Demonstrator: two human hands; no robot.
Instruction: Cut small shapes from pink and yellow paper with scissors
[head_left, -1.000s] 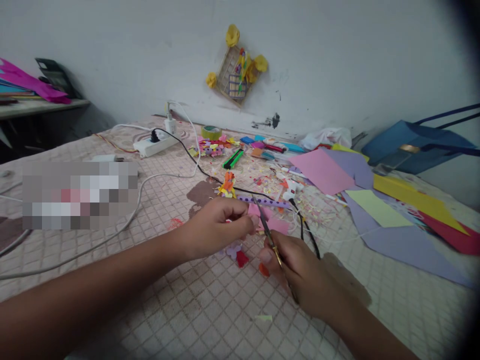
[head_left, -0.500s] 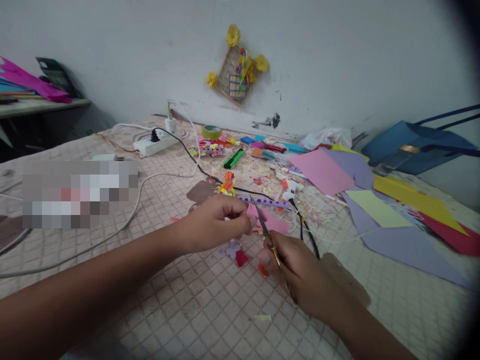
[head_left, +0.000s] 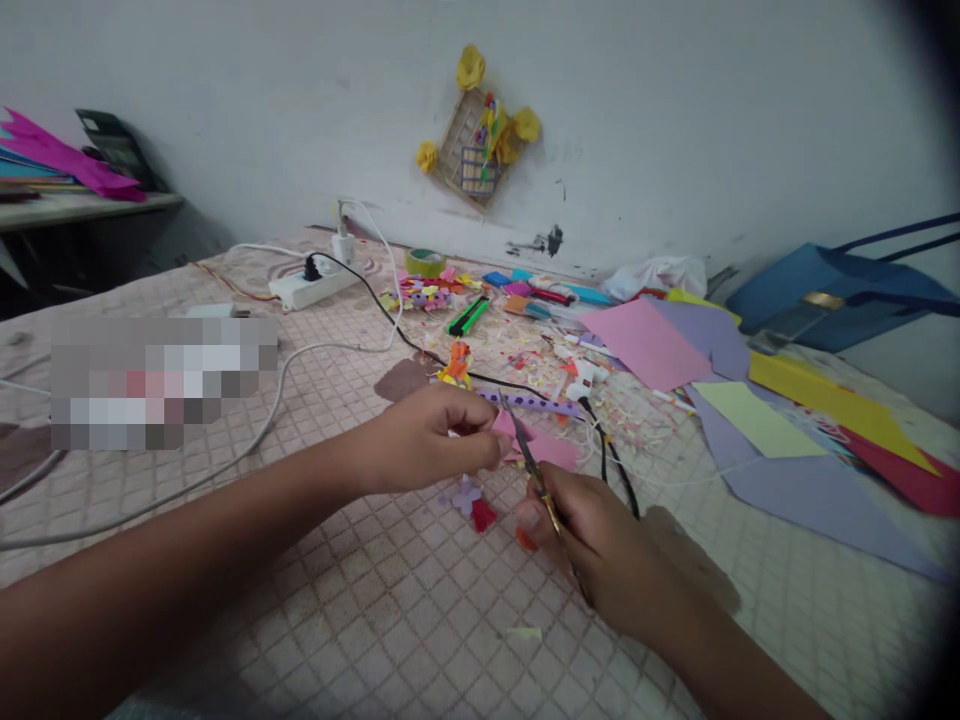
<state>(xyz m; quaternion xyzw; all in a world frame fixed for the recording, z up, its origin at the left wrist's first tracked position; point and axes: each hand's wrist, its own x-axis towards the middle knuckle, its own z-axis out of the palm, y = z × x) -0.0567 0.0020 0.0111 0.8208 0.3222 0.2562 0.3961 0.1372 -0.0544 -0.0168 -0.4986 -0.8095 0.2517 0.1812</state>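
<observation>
Left hand (head_left: 435, 440) slightly leftward over patterned cloth (head_left: 360, 610), wall (head_left: 675, 120) beyond

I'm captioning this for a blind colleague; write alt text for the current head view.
The right hand holds scissors against pink paper held by the left hand, above a patterned cloth strewn with colored paper scraps.

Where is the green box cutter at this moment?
In the head view, the green box cutter lies near the middle of the cloth, just right of the paper flower pile.
</observation>
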